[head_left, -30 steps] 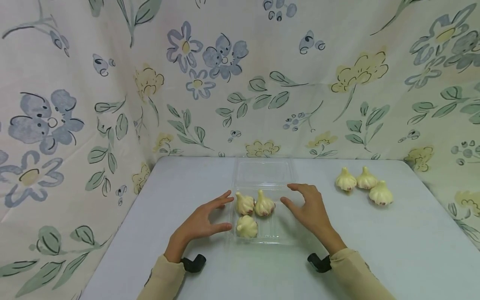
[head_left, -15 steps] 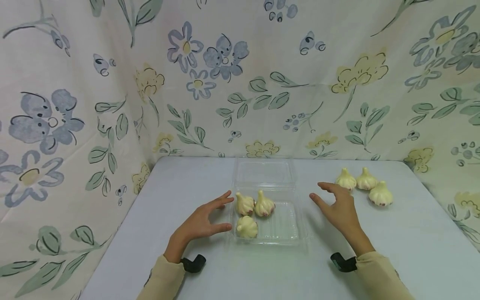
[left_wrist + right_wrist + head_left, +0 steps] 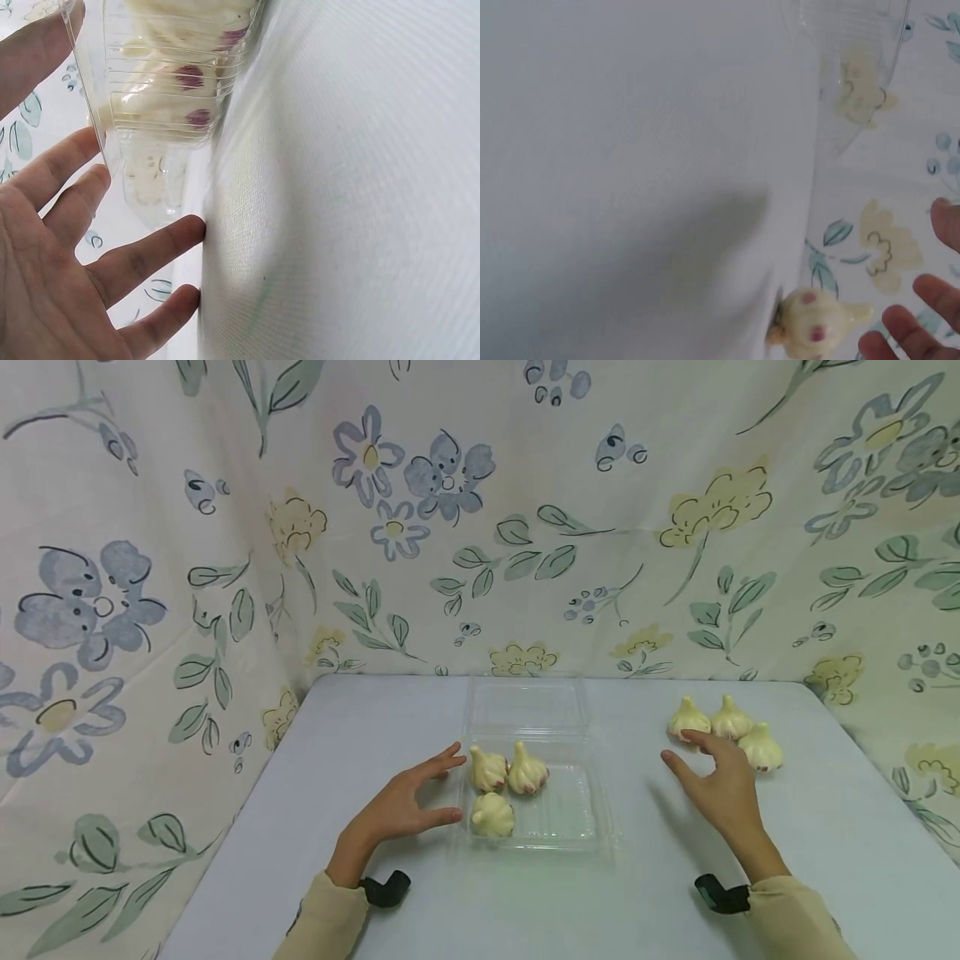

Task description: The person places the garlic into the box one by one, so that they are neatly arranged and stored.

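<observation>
A clear plastic clamshell box (image 3: 562, 802) lies with its lid folded back, holding three garlic bulbs (image 3: 528, 768) in its left part. My left hand (image 3: 401, 806) is at the box's left side, fingers spread, with fingertips right at its rim in the left wrist view; two fingers (image 3: 161, 251) reach down to the tabletop. My right hand (image 3: 723, 785) hovers over the table to the right, fingers spread and holding nothing. It is just in front of three more garlic bulbs (image 3: 761, 747), partly overlapping them. One garlic bulb (image 3: 814, 322) shows near its fingertips in the right wrist view.
The white table (image 3: 375, 718) ends at a floral curtain (image 3: 480, 568) behind and on both sides. The lid (image 3: 528, 706) lies back toward the curtain. Black wrist mounts (image 3: 386, 889) sit below both hands.
My right hand has moved from over the box's right side rightward to the loose garlic bulbs. My left hand stays in place, and the garlic in the box has not moved.
</observation>
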Demonstrator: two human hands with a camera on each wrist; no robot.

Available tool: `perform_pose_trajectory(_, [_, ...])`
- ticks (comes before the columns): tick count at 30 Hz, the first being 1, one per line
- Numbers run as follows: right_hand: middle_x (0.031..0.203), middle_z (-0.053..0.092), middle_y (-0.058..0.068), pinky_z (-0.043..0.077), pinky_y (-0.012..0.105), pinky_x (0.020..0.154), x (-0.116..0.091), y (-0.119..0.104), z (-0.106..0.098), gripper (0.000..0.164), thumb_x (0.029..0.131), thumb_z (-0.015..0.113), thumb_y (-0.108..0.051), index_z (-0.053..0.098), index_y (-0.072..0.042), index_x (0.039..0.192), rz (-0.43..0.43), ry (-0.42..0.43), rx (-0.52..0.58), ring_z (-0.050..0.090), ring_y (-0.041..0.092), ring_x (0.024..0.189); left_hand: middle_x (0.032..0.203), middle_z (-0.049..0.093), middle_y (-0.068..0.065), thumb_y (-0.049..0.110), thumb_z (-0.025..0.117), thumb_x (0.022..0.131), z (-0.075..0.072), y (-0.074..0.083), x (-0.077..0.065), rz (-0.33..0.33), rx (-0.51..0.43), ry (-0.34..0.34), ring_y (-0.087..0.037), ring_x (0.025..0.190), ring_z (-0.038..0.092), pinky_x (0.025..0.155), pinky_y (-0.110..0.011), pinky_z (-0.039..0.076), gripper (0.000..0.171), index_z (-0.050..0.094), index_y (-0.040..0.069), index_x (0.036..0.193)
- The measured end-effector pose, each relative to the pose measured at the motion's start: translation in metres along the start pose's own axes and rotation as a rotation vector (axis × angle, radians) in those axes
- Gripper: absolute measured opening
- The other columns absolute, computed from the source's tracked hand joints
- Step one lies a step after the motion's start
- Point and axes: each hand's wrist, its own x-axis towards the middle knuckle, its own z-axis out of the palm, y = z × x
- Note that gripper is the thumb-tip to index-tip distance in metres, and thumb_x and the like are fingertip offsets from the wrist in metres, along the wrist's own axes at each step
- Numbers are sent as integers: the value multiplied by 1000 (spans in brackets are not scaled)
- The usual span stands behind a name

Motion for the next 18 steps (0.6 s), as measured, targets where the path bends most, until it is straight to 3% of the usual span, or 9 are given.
perform_pose_trajectory(9, [127,63,30,27,69,87,0,14,-15,48,84,82,-19,67,-1,126,120,41,-96,46,54,114,167,27,18,45,80,86,0,1,0,-1,-12,-6,-28,138,55,115,-63,35,78,46,27,154])
perform_pose_trajectory(18, [135,53,39,26,75,89,6,28,-31,53,89,77,-28,63,1,132,232,19,-150,40,63,122,167,27,18,42,81,87,0,1,0,-2,-3,-6,-29,138,55,115,-64,35,78,46,27,154])
